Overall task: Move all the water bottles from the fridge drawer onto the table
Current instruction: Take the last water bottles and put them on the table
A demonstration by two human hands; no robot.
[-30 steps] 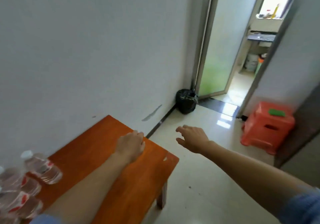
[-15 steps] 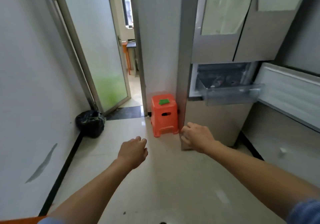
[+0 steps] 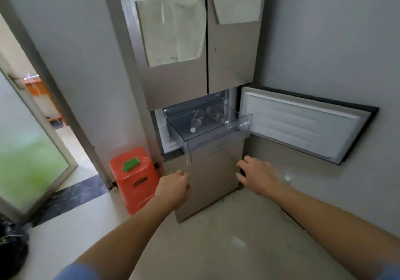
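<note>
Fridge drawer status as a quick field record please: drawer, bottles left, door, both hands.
drawer: clear fridge drawer pulled out
bottles left: two water bottles lying inside, white caps toward the front
door: compartment door swung open to the right
left hand: empty, loosely curled, below drawer
right hand: empty, open, below drawer

Bottles (image 3: 198, 119) in drawer (image 3: 218, 136): blurred through plastic, labels unreadable. Bag (image 3: 10, 249) cut off at left edge. Fridge (image 3: 177, 84) top out of frame.
</note>
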